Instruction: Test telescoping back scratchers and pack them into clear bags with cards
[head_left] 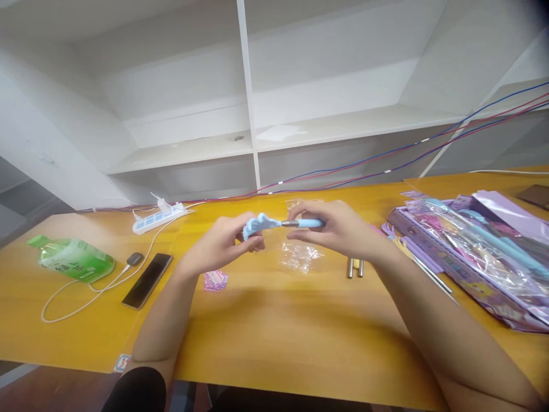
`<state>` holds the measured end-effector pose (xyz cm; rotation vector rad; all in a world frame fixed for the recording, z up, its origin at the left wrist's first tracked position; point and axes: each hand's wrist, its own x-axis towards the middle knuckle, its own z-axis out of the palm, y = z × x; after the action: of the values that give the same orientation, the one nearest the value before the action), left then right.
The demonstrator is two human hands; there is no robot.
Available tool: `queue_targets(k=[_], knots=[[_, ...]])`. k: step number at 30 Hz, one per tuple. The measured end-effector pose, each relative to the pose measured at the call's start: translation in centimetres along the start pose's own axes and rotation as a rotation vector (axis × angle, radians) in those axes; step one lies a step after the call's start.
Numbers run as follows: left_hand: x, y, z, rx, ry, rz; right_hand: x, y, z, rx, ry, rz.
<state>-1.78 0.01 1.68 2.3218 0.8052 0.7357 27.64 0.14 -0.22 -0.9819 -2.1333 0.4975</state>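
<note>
My left hand is closed on a light blue ruffled piece, in the middle of the view above the table. From the right, my right hand pinches a light blue handle with a metal tip. The tip meets the narrow end of the ruffled piece; whether the two are joined cannot be made out. Crumpled clear plastic lies on the table below my hands. Small pink and purple cards rest below my left hand.
A green bottle lies at the left, near a phone, a white cable and a power strip. Short metal tubes lie beside my right forearm. A purple box of wrapped items stands at the right; shelves rise behind.
</note>
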Motion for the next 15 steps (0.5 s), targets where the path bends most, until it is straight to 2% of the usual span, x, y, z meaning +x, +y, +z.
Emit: queue_targets(k=[4, 8, 11, 15], knots=[[-0.1, 0.0, 0.1, 0.000, 0.102, 0.059, 0.7, 0.2, 1.5, 0.163, -0.158, 0.025], [0.2, 0.0, 0.2, 0.023, 0.139, 0.115, 0.8, 0.4, 1.6, 0.306, -0.238, 0.108], [0.3, 0.0, 0.4, -0.025, 0.133, 0.094, 0.7, 0.2, 1.5, 0.336, -0.248, 0.109], [0.2, -0.3, 0.6, -0.080, 0.095, 0.025, 0.6, -0.1, 1.9, 0.385, -0.159, 0.115]])
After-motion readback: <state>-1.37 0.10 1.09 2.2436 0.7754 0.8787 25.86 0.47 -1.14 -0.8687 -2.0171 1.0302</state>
